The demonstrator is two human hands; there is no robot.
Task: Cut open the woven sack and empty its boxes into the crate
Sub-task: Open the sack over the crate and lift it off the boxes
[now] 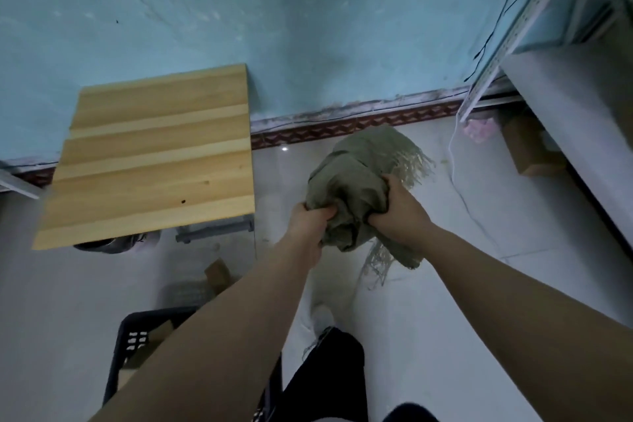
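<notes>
A grey-green woven sack (356, 175) is bunched up in the air above the white tiled floor, its frayed edges hanging loose. My left hand (310, 221) grips its lower left fold. My right hand (397, 212) grips its lower right fold. Both arms stretch forward. A dark plastic crate (128, 349) stands at the lower left, partly hidden under my left forearm, with cardboard boxes (156, 336) showing inside it.
A wooden tabletop (154, 154) stands at the left against the blue wall. A brown box (217, 272) lies on the floor beyond the crate. A white shelf unit (575, 106) fills the right side, with a cardboard box (524, 151) under it. My dark trouser leg (329, 373) is below.
</notes>
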